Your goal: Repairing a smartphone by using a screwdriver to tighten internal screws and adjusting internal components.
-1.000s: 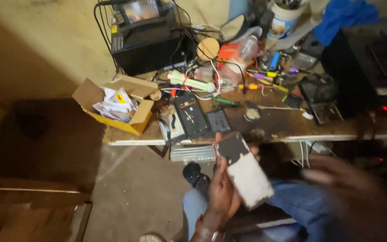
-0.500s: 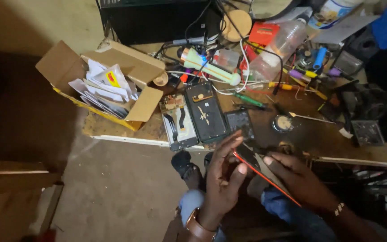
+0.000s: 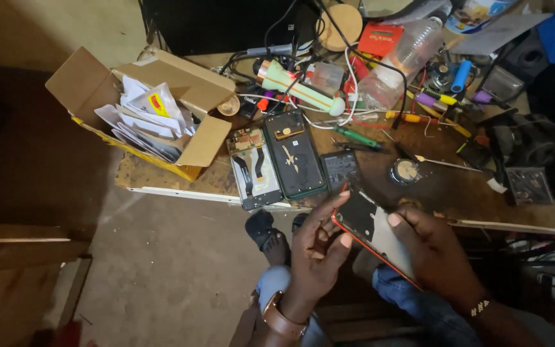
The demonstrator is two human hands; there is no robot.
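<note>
Head view: both hands — left hand [image 3: 316, 247], right hand [image 3: 435, 247] — grip flat, red-edged phone [image 3: 372, 225].

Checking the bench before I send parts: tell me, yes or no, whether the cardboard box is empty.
No: the open cardboard box at the table's left end holds a pile of white packets.

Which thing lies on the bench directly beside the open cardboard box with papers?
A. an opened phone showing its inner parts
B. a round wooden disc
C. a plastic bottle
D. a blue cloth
A: the opened phone with exposed inner parts lies just right of the cardboard box, near the bench edge.
</note>
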